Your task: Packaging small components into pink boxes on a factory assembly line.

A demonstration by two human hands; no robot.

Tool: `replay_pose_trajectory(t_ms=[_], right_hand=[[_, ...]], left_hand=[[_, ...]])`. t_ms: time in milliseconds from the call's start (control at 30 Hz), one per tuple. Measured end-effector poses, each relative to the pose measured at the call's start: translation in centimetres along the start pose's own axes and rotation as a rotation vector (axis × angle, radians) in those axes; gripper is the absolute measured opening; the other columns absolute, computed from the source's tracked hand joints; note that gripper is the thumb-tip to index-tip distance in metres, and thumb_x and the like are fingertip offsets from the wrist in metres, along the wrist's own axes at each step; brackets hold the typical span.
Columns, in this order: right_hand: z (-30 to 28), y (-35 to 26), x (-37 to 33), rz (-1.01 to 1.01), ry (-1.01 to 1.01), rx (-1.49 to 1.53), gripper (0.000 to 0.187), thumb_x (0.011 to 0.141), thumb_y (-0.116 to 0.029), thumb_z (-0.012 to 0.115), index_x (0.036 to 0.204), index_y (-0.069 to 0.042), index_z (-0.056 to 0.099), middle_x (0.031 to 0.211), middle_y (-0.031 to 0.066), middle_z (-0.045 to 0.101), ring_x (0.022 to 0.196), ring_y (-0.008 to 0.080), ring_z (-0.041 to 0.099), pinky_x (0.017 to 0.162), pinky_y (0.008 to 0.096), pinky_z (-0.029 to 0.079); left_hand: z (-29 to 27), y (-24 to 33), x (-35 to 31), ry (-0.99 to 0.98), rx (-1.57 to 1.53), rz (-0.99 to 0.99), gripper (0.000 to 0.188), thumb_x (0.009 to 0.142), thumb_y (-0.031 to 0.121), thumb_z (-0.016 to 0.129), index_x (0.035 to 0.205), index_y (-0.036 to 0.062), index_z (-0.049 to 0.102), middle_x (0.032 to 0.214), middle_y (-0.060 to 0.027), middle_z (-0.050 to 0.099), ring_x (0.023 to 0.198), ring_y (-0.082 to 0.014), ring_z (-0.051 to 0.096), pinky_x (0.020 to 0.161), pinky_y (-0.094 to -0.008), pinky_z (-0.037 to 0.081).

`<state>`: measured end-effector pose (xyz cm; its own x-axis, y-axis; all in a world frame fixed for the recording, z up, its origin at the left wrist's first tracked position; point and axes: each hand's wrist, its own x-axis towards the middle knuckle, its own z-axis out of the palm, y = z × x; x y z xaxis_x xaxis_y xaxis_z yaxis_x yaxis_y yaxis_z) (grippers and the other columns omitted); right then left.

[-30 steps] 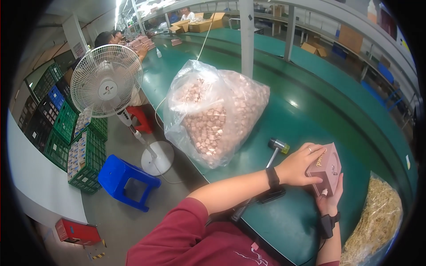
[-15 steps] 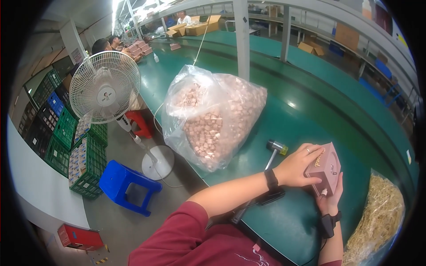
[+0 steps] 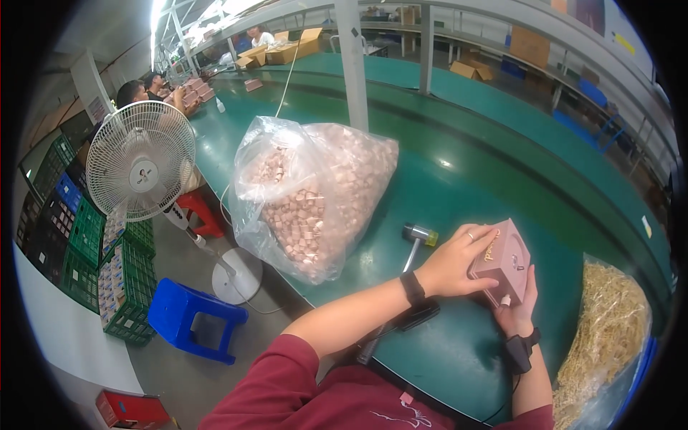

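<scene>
Between my two hands is a pink box-like block [image 3: 504, 259] with gold raised lettering on one face. Another face has a round recess with a small dark slot in it. My left hand [image 3: 462, 261] lies over its left side, fingers across the top edge and thumb along the lower edge. From below and the right, my right hand [image 3: 522, 312] supports it; something small and white shows at that thumb's tip. Left of my left hand, a mallet [image 3: 418, 240] with one dark end and one yellow-green end lies on the green table [image 3: 430, 190].
A clear bag [image 3: 315, 204] of small pink blocks stands left of the mallet. At the right lies a bag of gold-coloured pieces [image 3: 605, 337]. A white fan [image 3: 141, 161], a blue stool [image 3: 193, 319] and green crates [image 3: 129, 287] stand left of the table. People sit farther along it.
The whole view has shifted, so the table things appear farther left. Both hands keep the same hold on the pink box-like block, which looks slightly turned.
</scene>
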<state>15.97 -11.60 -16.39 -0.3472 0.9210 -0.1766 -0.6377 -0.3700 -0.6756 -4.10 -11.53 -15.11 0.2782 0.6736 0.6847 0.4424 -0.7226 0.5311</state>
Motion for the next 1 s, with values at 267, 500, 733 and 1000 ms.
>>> replay_pose_trajectory(t_ms=[267,500,733,1000], right_hand=[[0.0,0.1,-0.1,0.008,0.023,0.012,0.061,0.094,-0.054,0.036,0.135,-0.009,0.042,0.127,0.0099,0.053,0.112,0.0256,0.055,0.090,0.0386,0.050],[0.0,0.1,-0.1,-0.004,0.009,0.014,0.061,0.094,-0.054,0.036,0.135,-0.009,0.042,0.127,0.0099,0.053,0.112,0.0257,0.055,0.090,0.0388,0.050],[-0.4,0.0,0.4,-0.012,-0.008,0.028,0.060,0.096,-0.053,0.032,0.136,-0.009,0.040,0.130,0.0107,0.051,0.116,0.0272,0.053,0.095,0.0417,0.046],[1.1,0.3,-0.6,-0.070,-0.037,-0.030,0.061,0.094,-0.055,0.035,0.135,-0.011,0.042,0.128,0.0099,0.053,0.114,0.0263,0.055,0.090,0.0397,0.050]], left_hand=[[0.0,0.6,0.3,0.131,0.047,0.043,0.069,0.065,0.037,0.082,0.117,-0.0031,0.060,0.120,-0.0166,0.057,0.113,-0.0348,0.051,0.096,-0.0415,0.043],[-0.4,0.6,0.4,0.155,0.035,0.074,0.061,0.061,0.034,0.085,0.105,-0.0033,0.066,0.112,-0.0123,0.061,0.108,-0.0315,0.055,0.090,-0.0396,0.046],[-0.4,0.4,0.6,0.126,0.028,0.074,0.061,0.060,0.033,0.085,0.105,-0.0035,0.065,0.111,-0.0123,0.061,0.108,-0.0315,0.055,0.089,-0.0391,0.047],[-0.1,0.4,0.0,0.172,-0.026,0.094,0.062,0.060,0.031,0.086,0.107,-0.0030,0.064,0.111,-0.0138,0.061,0.107,-0.0314,0.055,0.090,-0.0386,0.047]])
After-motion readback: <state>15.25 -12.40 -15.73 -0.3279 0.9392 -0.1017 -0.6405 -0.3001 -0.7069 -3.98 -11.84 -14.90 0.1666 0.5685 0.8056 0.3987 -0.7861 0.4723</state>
